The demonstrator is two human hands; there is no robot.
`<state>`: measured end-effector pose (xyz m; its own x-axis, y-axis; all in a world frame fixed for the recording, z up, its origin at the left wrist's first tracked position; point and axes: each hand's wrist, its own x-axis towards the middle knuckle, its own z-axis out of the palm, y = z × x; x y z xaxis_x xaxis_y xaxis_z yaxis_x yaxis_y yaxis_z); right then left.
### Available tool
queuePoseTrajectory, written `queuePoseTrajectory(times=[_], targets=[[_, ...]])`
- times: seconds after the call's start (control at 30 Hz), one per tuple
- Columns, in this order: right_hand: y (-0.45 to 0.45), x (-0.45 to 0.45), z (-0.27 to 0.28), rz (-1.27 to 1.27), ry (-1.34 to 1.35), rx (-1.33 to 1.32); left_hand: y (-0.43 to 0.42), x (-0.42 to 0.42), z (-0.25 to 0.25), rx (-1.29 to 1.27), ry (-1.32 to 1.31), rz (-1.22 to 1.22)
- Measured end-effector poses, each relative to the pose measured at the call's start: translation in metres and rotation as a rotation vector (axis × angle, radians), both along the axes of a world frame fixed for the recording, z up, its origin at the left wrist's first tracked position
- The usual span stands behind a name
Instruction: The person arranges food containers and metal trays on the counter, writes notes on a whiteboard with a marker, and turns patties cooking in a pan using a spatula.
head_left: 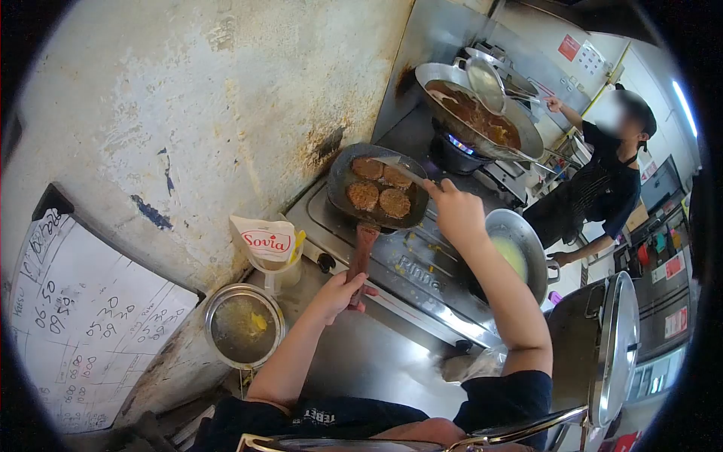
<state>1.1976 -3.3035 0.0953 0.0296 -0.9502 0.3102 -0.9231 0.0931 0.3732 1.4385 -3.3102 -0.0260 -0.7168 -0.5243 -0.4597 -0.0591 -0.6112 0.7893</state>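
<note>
My left hand [337,296] is closed around the reddish-brown handle [364,252] of a dark frying pan [344,215] on the gas stove. Several round brown patties [363,196] lie in oil in the pan. My right hand [458,214] grips a flat metal spatula [403,171] by its near end, fingers curled over it. Its blade reaches over the upper right of the pan, above or against the patties there; contact is not clear.
Behind the pan, a large wok [482,113] of brown liquid sits over a blue flame. A pot [520,252] with yellowish liquid stands to the right. A strainer [246,325] and a jug [280,275] holding a Sovia packet are at left. A co-worker [595,166] stands beyond the stove.
</note>
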Motion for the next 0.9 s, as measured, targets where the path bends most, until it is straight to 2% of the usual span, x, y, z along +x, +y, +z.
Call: queuePoseTrajectory(times=[0.17,0.23,0.3,0.37,0.43,0.5,0.57,0.6,0.67,0.7,0.77,0.87,0.9], targets=[[0.005,0.008,-0.003,-0.041,-0.066,0.028,0.001,0.002,0.005,0.006,0.022,0.036],[0.015,0.011,0.010,-0.162,-0.151,-0.019,0.002,0.004,0.005,0.053,0.025,0.049],[0.022,-0.004,-0.003,-0.093,-0.334,-0.136,0.001,0.005,0.001,0.104,0.022,0.088],[0.034,-0.010,-0.010,0.195,-0.512,-0.261,0.009,0.006,-0.009,0.041,0.129,0.107],[0.064,0.036,0.030,-0.113,-1.242,0.105,0.027,0.018,-0.004,0.125,0.139,0.157],[0.093,0.073,0.034,-0.140,-1.610,0.194,0.052,0.036,-0.002,0.230,0.152,0.102],[0.107,0.101,0.019,0.009,-1.720,0.455,0.090,0.059,-0.014,0.281,0.088,-0.087],[0.111,0.119,0.006,0.022,-1.674,0.550,0.107,0.076,-0.023,0.291,0.043,-0.228],[0.113,0.154,-0.031,0.057,-1.588,0.692,0.135,0.108,-0.034,-0.062,0.042,-0.622],[0.114,0.171,-0.050,0.074,-1.552,0.744,0.141,0.119,-0.033,-0.062,0.037,-0.631],[0.115,0.197,-0.091,0.101,-1.426,0.773,0.153,0.139,-0.021,-0.308,0.113,-0.633],[0.120,0.228,-0.132,0.171,-1.331,0.704,0.146,0.155,0.017,-0.324,0.072,-0.602],[0.124,0.233,-0.148,0.175,-1.327,0.660,0.143,0.157,0.026,-0.340,0.090,-0.683]])
